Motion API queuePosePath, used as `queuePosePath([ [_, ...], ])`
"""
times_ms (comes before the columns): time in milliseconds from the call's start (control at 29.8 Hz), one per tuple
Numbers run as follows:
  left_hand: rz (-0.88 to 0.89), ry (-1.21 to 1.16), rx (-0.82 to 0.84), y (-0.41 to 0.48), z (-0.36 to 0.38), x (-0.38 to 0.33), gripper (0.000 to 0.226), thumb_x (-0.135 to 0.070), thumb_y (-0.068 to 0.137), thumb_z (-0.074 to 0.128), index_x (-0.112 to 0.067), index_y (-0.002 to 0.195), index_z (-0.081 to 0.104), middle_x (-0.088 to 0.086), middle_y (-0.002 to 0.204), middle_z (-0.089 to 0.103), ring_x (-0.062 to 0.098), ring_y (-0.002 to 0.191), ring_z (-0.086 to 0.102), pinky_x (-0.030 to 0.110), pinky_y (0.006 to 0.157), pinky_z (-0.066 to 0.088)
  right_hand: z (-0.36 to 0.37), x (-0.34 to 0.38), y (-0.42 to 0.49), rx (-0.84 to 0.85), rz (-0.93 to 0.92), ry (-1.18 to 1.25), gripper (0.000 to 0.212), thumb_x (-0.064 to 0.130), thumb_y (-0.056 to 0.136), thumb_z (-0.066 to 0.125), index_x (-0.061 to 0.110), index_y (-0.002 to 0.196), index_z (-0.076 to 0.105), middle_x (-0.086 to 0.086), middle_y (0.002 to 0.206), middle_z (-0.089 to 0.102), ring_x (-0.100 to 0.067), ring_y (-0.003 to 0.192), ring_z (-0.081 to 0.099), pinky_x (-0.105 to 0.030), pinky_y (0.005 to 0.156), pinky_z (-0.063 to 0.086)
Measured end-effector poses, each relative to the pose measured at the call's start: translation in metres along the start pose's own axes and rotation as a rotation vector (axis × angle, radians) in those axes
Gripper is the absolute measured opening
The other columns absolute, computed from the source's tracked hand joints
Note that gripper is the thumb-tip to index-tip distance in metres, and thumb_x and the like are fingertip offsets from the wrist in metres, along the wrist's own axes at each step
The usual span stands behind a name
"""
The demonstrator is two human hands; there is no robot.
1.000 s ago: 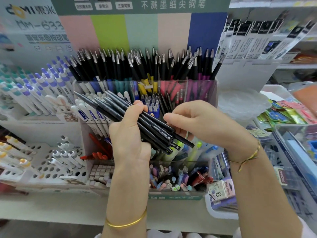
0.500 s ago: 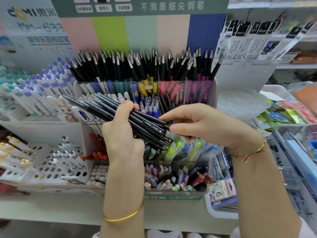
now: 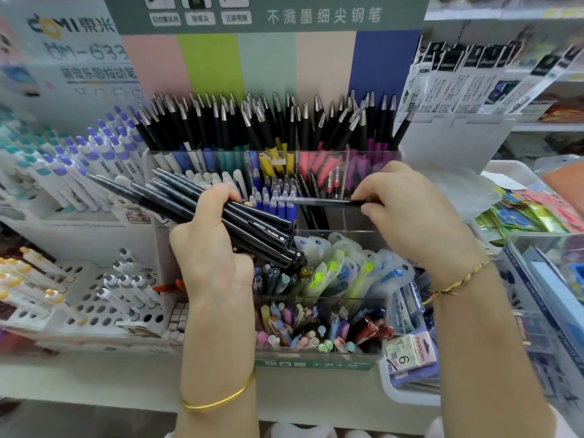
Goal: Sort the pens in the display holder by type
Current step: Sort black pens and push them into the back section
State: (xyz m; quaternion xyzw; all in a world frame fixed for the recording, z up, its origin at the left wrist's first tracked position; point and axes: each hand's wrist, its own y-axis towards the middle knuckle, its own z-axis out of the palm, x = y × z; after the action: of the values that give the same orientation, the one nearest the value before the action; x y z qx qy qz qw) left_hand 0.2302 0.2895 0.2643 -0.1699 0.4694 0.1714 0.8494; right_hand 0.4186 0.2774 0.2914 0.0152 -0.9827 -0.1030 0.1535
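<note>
My left hand (image 3: 211,248) grips a bundle of several black pens (image 3: 189,200) that slants up to the left over the tiered clear display holder (image 3: 316,361). My right hand (image 3: 407,213) pinches one black pen with a clear cap (image 3: 316,201), held level above the holder's middle tier and apart from the bundle. The back tier holds many black-topped pens with coloured barrels (image 3: 284,128). Blue-capped pens (image 3: 278,203) stand in the middle tier, pale-clipped pens (image 3: 341,270) below them, and pastel pens (image 3: 303,330) in the front row.
White pens with purple and teal clips (image 3: 79,165) fill a rack on the left. A perforated white stand (image 3: 104,298) with a few pens sits lower left. Packaged refills (image 3: 474,77) hang upper right. Boxes and a clear bin (image 3: 550,279) crowd the right side.
My right hand has drawn one black pen out of the bundle and moved it up and right. My left hand has shifted the bundle slightly left.
</note>
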Motion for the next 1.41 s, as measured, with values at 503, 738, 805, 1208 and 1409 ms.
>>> queuePosePath([
  [503, -0.220, -0.002, 0.287, -0.032, 0.006, 0.014, 0.017, -0.008, 0.086, 0.065, -0.010, 0.068, 0.066, 0.001, 0.061, 0.063, 0.012, 0.055, 0.063, 0.027, 0.056, 0.053, 0.052, 0.035, 0.020, -0.025, 0.106, -0.010, 0.014, 0.024, 0.089, 0.056, 0.011, 0.086, 0.050, -0.009, 0.089, 0.053, -0.031, 0.101, 0.048, -0.032, 0.066, 0.032],
  [738, -0.238, 0.062, 0.368, -0.040, 0.006, 0.016, 0.004, -0.009, 0.086, 0.064, -0.009, 0.084, 0.061, -0.001, 0.061, 0.064, 0.011, 0.054, 0.062, 0.028, 0.056, 0.052, 0.054, 0.028, 0.020, 0.004, 0.120, -0.019, 0.027, 0.032, 0.090, 0.058, 0.008, 0.099, 0.066, -0.010, 0.105, 0.055, -0.031, 0.106, 0.047, -0.032, 0.071, 0.034],
  [805, -0.248, 0.064, 0.379, -0.040, 0.005, 0.017, 0.008, -0.009, 0.085, 0.065, -0.006, 0.092, 0.060, 0.000, 0.061, 0.064, 0.012, 0.054, 0.062, 0.027, 0.055, 0.052, 0.050, 0.025, 0.019, -0.096, 0.084, 0.077, 0.023, 0.031, 0.089, 0.058, 0.012, 0.095, 0.070, -0.007, 0.099, 0.060, -0.028, 0.100, 0.053, -0.030, 0.071, 0.038],
  [1208, -0.263, 0.059, 0.508, -0.045, 0.009, 0.021, 0.037, -0.010, 0.072, 0.067, -0.007, 0.108, 0.060, -0.001, 0.072, 0.069, 0.009, 0.063, 0.066, 0.025, 0.055, 0.052, 0.013, 0.036, 0.013, 0.197, 0.018, 0.835, 0.022, 0.022, 0.087, 0.066, 0.001, 0.079, 0.067, -0.005, 0.056, 0.058, -0.014, 0.043, 0.054, -0.015, 0.039, 0.037],
  [1409, -0.271, 0.115, 0.485, -0.047, 0.011, 0.020, 0.036, -0.013, 0.075, 0.068, -0.006, 0.110, 0.062, 0.000, 0.079, 0.070, 0.012, 0.070, 0.068, 0.028, 0.059, 0.054, 0.018, 0.032, 0.018, 0.076, 0.056, 0.807, 0.019, 0.012, 0.083, 0.061, -0.005, 0.077, 0.066, -0.006, 0.054, 0.054, -0.005, 0.041, 0.047, -0.013, 0.041, 0.037],
])
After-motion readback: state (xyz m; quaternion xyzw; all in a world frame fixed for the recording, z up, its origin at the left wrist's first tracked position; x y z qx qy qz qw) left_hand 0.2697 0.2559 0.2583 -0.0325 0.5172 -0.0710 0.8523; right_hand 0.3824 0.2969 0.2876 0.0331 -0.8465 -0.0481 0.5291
